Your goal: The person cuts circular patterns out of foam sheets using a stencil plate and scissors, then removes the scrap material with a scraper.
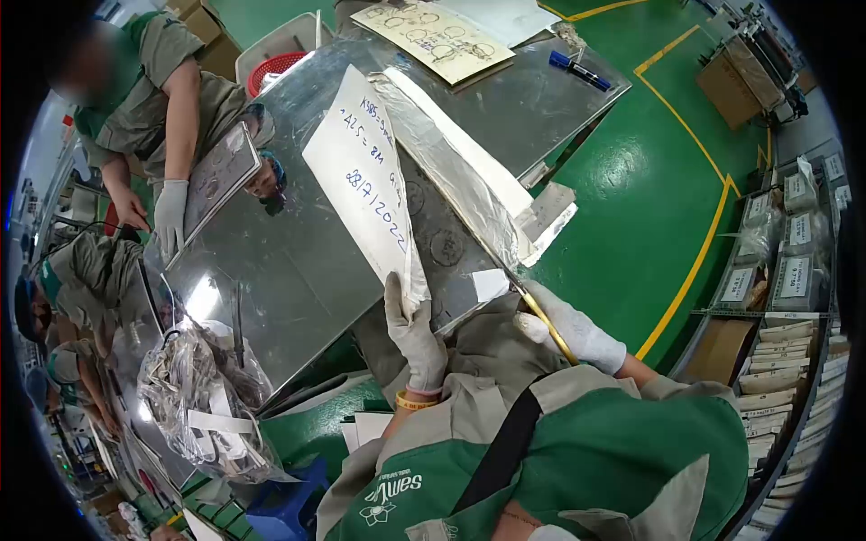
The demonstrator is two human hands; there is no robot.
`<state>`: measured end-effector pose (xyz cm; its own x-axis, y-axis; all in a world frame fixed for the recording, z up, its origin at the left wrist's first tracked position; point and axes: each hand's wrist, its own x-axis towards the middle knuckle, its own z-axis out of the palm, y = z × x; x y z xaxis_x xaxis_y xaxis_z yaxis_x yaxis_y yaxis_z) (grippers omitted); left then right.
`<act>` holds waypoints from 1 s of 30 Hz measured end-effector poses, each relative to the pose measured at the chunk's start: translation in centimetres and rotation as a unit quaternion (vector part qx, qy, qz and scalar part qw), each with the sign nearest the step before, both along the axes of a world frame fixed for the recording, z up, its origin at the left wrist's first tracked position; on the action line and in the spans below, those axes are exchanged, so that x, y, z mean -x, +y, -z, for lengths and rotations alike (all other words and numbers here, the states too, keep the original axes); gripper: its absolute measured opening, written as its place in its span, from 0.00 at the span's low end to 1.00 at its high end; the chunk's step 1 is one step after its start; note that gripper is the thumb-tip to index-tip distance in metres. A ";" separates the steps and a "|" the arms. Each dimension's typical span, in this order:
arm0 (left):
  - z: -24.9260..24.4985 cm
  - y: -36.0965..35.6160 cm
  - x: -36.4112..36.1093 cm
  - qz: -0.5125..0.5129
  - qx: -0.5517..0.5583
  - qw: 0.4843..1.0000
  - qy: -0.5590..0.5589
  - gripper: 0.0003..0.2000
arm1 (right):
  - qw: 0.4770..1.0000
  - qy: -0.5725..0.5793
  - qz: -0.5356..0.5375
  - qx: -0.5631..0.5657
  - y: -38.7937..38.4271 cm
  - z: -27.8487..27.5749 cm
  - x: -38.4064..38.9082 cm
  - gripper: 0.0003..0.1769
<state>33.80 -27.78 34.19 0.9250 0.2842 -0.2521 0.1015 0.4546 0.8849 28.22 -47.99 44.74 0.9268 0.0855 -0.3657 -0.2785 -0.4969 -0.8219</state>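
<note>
My left hand [413, 341], in a pale glove, pinches the lower corner of a white sheet [361, 171] with blue handwriting, which is lifted at a slant. My right hand [577, 332], also gloved, is closed around a slim brass-coloured rod-like tool [547, 323]. The tool's far end reaches the edge of a crinkled silvery wrap [451, 171] lying beside the sheet. Between sheet and wrap shows a grey plate [442, 287] with round marks. A small white paper piece [491, 285] lies at the plate's near end. The sheet hides part of the plate.
On the metal table [271, 261] lie a yellowish card with ring drawings [433, 41] and a blue marker [579, 70]. A plastic bag of scraps [207, 397] sits at the left. A co-worker's gloved hand [170, 216] holds a plate [216, 180]. Shelves [785, 311] stand at right.
</note>
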 end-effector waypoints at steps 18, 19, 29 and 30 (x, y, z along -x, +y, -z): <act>-0.6 0.2 0.2 0.060 -0.003 0.998 0.028 0.29 | 0.996 -0.028 0.064 0.061 0.5 -0.3 -1.8 0.25; -0.7 -0.2 0.5 0.037 -0.011 0.998 -0.040 0.31 | 0.992 -0.039 0.061 0.106 0.6 -0.6 -2.5 0.31; -1.2 -0.5 0.1 0.037 0.009 0.998 -0.041 0.30 | 0.994 0.065 0.080 0.028 1.4 -1.7 -5.0 0.32; -1.6 -0.6 0.1 0.033 0.010 0.999 -0.042 0.30 | 0.994 0.070 0.075 0.026 1.3 -1.7 -5.2 0.33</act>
<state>33.73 -28.41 35.74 0.9594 0.2185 -0.1784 0.0578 0.4667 0.8825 33.37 -46.64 46.48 0.8673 -0.0720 -0.4925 -0.4623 -0.4830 -0.7436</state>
